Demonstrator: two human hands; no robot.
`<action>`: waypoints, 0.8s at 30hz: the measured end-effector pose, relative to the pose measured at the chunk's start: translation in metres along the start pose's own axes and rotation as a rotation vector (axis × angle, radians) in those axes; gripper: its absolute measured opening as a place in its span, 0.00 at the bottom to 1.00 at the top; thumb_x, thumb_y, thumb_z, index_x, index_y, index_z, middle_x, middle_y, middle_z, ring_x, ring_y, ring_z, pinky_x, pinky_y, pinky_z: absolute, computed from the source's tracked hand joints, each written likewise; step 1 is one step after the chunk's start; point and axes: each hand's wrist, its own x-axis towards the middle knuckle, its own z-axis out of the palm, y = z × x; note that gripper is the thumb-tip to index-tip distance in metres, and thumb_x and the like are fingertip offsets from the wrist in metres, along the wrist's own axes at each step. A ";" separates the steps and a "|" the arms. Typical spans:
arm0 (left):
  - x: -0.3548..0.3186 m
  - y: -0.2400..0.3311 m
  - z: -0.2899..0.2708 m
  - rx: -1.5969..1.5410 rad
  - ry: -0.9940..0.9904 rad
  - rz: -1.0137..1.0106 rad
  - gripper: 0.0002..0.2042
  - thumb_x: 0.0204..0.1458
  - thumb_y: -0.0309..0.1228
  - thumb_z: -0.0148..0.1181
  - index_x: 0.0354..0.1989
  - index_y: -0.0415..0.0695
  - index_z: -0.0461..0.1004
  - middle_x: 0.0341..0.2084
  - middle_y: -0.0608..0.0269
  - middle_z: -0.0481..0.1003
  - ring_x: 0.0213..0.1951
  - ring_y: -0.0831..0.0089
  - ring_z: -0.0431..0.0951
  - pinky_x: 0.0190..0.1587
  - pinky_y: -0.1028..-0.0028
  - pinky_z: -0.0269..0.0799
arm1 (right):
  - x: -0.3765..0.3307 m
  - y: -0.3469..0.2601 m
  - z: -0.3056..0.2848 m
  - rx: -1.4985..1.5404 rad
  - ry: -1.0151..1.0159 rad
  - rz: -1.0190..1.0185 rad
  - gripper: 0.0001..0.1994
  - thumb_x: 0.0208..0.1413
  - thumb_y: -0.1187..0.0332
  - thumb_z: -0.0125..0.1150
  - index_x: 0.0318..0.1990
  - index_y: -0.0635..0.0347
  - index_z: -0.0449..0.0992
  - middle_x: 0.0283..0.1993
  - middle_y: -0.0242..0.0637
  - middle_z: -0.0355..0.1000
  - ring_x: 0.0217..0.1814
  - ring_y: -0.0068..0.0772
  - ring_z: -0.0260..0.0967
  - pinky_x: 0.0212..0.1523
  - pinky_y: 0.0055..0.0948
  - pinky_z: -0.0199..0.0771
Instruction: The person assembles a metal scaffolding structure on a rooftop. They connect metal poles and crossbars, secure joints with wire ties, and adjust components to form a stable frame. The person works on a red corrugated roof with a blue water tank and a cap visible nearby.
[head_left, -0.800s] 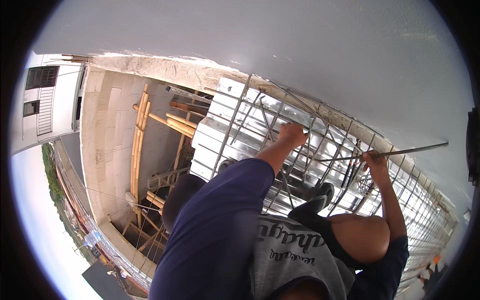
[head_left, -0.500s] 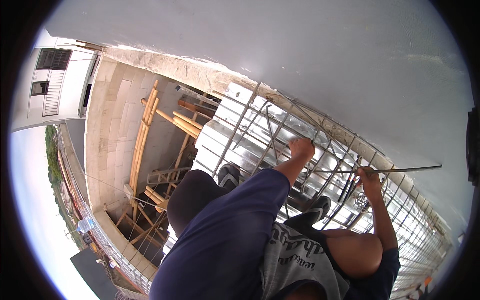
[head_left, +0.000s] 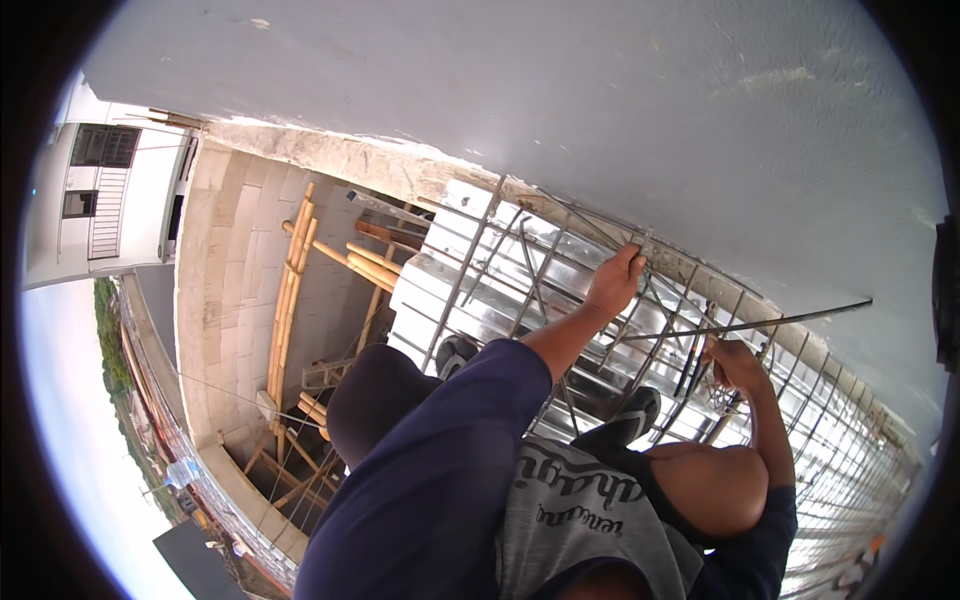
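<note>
1. Steel-bar grid (head_left: 544, 268): thin dark rods crossing in open squares, spread over shiny silvery sheeting (head_left: 455, 235).
2. Long dark bar (head_left: 800, 318): straight, slanting across the grid, its right end jutting past the grid's edge.

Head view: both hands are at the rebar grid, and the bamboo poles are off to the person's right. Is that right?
Not quite: the head view shows the bamboo poles off to the person's left. The left hand and right hand are indeed at the rebar grid.
</note>
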 end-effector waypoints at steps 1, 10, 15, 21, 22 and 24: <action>0.006 0.011 -0.004 0.019 -0.010 0.064 0.11 0.60 0.37 0.48 0.44 0.43 0.67 0.25 0.52 0.75 0.32 0.53 0.77 0.35 0.58 0.69 | -0.003 0.000 -0.003 -0.098 -0.056 0.036 0.20 0.60 0.52 0.54 0.35 0.65 0.76 0.17 0.34 0.67 0.16 0.21 0.61 0.18 0.24 0.60; 0.058 0.051 -0.122 0.368 -0.317 0.242 0.09 0.59 0.36 0.50 0.43 0.44 0.68 0.25 0.51 0.73 0.30 0.55 0.76 0.34 0.59 0.69 | -0.026 -0.019 -0.003 0.524 -0.236 0.074 0.10 0.56 0.61 0.57 0.32 0.56 0.66 0.20 0.25 0.58 0.17 0.18 0.51 0.16 0.21 0.50; 0.078 -0.026 -0.228 0.534 -0.226 -0.105 0.10 0.60 0.34 0.49 0.45 0.44 0.71 0.25 0.58 0.75 0.28 0.67 0.76 0.32 0.67 0.72 | -0.020 -0.029 0.013 0.559 -0.110 -0.077 0.08 0.60 0.66 0.51 0.42 0.61 0.68 0.21 0.29 0.62 0.17 0.21 0.57 0.18 0.22 0.58; 0.123 -0.159 -0.289 0.440 -0.060 -0.238 0.10 0.53 0.31 0.57 0.43 0.46 0.76 0.24 0.57 0.76 0.29 0.70 0.77 0.32 0.70 0.73 | 0.003 -0.091 0.054 -0.065 -0.191 0.130 0.11 0.64 0.65 0.49 0.48 0.60 0.69 0.20 0.24 0.57 0.18 0.18 0.53 0.18 0.22 0.55; 0.125 -0.167 -0.289 0.435 -0.037 -0.246 0.10 0.52 0.31 0.58 0.43 0.47 0.77 0.25 0.56 0.77 0.30 0.68 0.77 0.32 0.69 0.73 | 0.003 -0.114 0.067 -0.209 -0.237 0.061 0.10 0.63 0.62 0.48 0.45 0.57 0.68 0.20 0.22 0.55 0.19 0.17 0.50 0.18 0.21 0.51; 0.130 -0.180 -0.285 0.448 -0.038 -0.266 0.11 0.51 0.34 0.59 0.42 0.47 0.78 0.34 0.52 0.77 0.40 0.58 0.76 0.42 0.63 0.71 | 0.019 -0.129 0.091 0.062 -0.327 0.158 0.11 0.62 0.61 0.46 0.43 0.57 0.67 0.21 0.23 0.55 0.19 0.18 0.48 0.18 0.21 0.50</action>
